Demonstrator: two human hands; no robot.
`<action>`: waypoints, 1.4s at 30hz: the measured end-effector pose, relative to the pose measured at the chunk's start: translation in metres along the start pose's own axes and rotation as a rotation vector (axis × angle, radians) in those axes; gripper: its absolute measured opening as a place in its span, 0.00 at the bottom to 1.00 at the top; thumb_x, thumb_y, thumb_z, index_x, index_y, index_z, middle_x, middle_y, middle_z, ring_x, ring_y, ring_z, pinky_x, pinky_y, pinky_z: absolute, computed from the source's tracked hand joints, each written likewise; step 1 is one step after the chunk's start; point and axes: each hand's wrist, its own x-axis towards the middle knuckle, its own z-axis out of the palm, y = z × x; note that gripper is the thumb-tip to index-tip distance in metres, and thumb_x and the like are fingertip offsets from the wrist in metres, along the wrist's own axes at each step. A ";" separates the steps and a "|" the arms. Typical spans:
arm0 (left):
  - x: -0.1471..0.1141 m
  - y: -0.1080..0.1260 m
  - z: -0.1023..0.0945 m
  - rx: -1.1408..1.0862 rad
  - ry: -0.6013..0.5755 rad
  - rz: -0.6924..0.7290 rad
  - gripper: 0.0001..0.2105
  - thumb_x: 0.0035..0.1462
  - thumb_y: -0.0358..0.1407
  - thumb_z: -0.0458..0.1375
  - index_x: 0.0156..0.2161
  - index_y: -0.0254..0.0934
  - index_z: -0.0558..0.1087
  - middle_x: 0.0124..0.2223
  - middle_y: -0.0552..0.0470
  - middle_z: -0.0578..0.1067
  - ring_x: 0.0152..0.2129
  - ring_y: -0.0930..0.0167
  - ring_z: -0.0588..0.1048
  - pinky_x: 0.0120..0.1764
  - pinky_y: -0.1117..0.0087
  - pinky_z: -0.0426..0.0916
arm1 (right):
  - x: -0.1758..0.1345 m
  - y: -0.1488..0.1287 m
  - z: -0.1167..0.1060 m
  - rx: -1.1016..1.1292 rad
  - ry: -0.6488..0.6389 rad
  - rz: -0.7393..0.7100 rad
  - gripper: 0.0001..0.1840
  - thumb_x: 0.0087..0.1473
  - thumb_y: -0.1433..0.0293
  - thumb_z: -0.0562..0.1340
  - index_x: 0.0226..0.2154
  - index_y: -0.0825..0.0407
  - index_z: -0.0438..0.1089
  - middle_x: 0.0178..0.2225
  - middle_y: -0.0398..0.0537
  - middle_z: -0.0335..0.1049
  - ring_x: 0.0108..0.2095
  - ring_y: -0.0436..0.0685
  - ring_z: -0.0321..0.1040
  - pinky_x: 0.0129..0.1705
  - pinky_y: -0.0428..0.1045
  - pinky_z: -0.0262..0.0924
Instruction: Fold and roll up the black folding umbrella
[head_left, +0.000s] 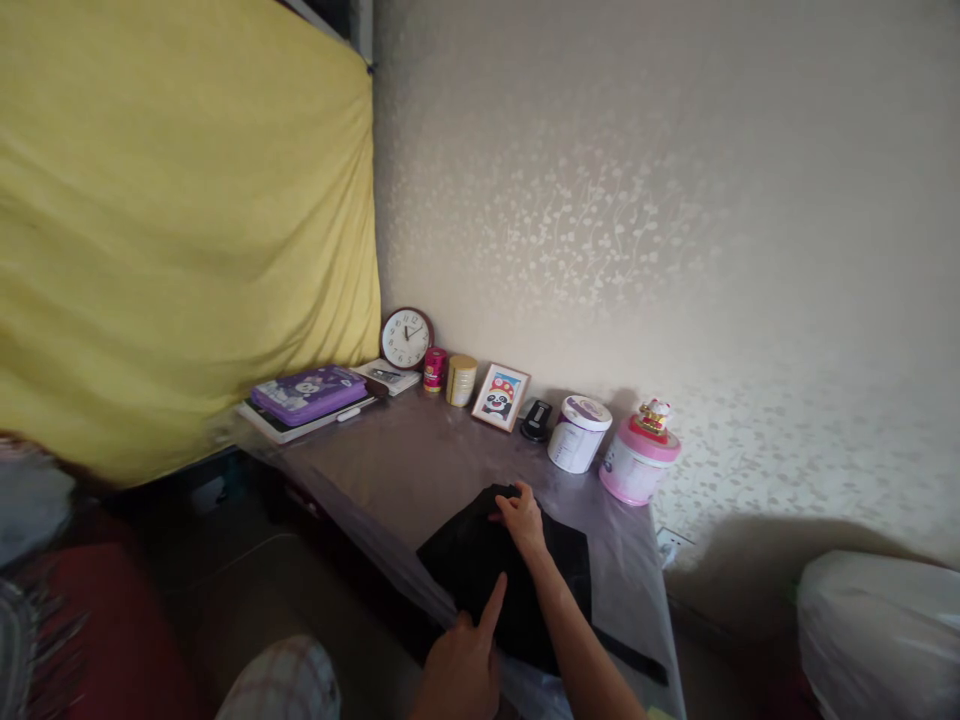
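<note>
A black cloth item (469, 550) lies spread on the near part of the table, with a dark strap (634, 657) trailing from it to the right; its exact kind is unclear. My right hand (521, 518) reaches across it, fingers bent and closed at its far edge. A small reddish bit shows beside those fingertips, too small to name. Nearer to me, my left hand (461, 665) is over the cloth's front edge, index finger stretched forward and nothing visible in its grasp. Its other fingers are mostly hidden.
Along the wall on the table (390, 450) stand a clock (406, 338), pink can (434, 370), yellow-lidded jar (461, 382), panda picture frame (500, 397), black object (536, 421), white tub (580, 435) and pink tub (637, 465) bearing a figurine (652, 418). A purple case (307, 394) lies left.
</note>
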 end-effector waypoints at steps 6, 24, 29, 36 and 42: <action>-0.002 0.002 -0.004 -0.031 -0.017 -0.016 0.31 0.58 0.29 0.42 0.64 0.41 0.34 0.43 0.41 0.72 0.36 0.64 0.74 0.39 0.65 0.66 | -0.014 -0.010 -0.016 0.148 -0.098 -0.022 0.21 0.52 0.65 0.56 0.48 0.56 0.57 0.25 0.44 0.73 0.25 0.55 0.74 0.29 0.48 0.66; -0.001 0.000 -0.004 -0.088 -0.025 -0.057 0.31 0.58 0.31 0.41 0.64 0.37 0.31 0.45 0.41 0.72 0.38 0.63 0.74 0.39 0.65 0.64 | -0.005 0.015 -0.044 -0.512 -0.094 -0.590 0.17 0.58 0.67 0.52 0.45 0.51 0.70 0.51 0.53 0.67 0.56 0.62 0.57 0.56 0.62 0.49; -0.002 0.002 -0.008 -0.105 -0.064 -0.083 0.31 0.58 0.31 0.41 0.64 0.37 0.31 0.47 0.41 0.71 0.39 0.63 0.73 0.41 0.65 0.64 | -0.015 0.004 -0.039 -0.476 -0.245 -0.694 0.16 0.58 0.65 0.52 0.46 0.49 0.70 0.49 0.50 0.69 0.56 0.59 0.57 0.59 0.60 0.43; -0.002 0.003 -0.005 -0.074 -0.043 -0.090 0.31 0.59 0.31 0.41 0.64 0.38 0.32 0.46 0.41 0.72 0.38 0.63 0.74 0.39 0.64 0.64 | -0.002 -0.002 -0.029 -0.447 -0.259 -0.520 0.11 0.55 0.68 0.56 0.33 0.47 0.74 0.43 0.45 0.74 0.53 0.57 0.60 0.60 0.58 0.40; -0.001 0.001 -0.005 -0.079 -0.059 -0.086 0.30 0.60 0.32 0.40 0.64 0.37 0.32 0.46 0.42 0.72 0.38 0.64 0.74 0.39 0.66 0.63 | 0.016 0.013 -0.054 -0.402 0.002 -0.376 0.13 0.52 0.68 0.56 0.41 0.50 0.71 0.46 0.50 0.71 0.50 0.59 0.64 0.55 0.55 0.52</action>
